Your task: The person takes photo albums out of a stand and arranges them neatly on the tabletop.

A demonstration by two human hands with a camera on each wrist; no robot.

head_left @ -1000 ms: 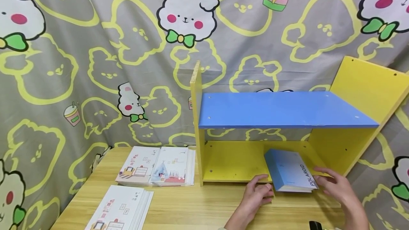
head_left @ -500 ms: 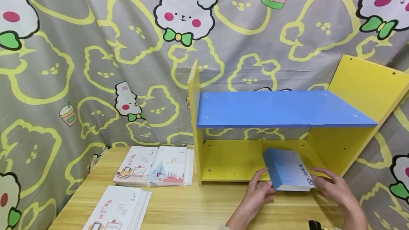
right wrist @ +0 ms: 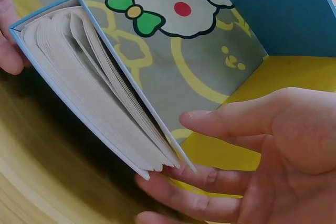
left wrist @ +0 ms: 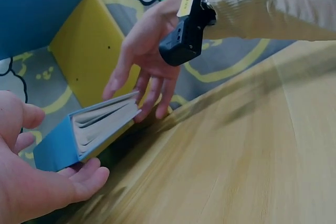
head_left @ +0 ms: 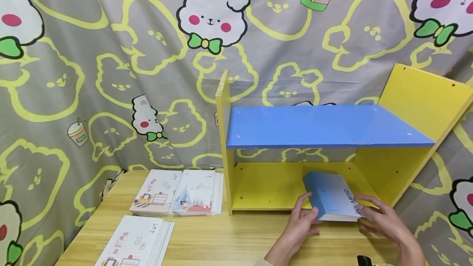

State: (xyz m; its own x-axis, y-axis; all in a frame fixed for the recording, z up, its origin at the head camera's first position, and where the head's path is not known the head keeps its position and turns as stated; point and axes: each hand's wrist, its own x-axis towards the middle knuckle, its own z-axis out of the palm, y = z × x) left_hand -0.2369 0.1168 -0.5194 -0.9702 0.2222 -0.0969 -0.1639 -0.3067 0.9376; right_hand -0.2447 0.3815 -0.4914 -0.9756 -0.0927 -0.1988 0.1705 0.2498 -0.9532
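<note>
One blue book point(head_left: 332, 195) with the word POLAROID on its cover is seen at the front edge of the lower yellow board of one small shelf point(head_left: 321, 128), which is standing on the wooden worktop point(head_left: 229, 237). The book is tilted, with its page edges turned towards the person. The left hand point(head_left: 301, 218) is placed at the book's left lower corner, with the thumb and fingers around the corner; in the left wrist view the palm is seen under the book. The right hand point(head_left: 380, 218) is held at the book's right edge with straight, spread fingers, and the fingertips point(right wrist: 157, 179) touch the page corner from below. The wrists are cut off by the lower edge of the head view, and the worktop in the wrist views is blurred. The shelf's right wall is partly out of view. Three stacks of illustrated booklets point(head_left: 177, 192) are counted on the left of the worktop; the nearest stack point(head_left: 136, 243) is cut off below. A printed curtain point(head_left: 111, 73) hangs behind.
</note>
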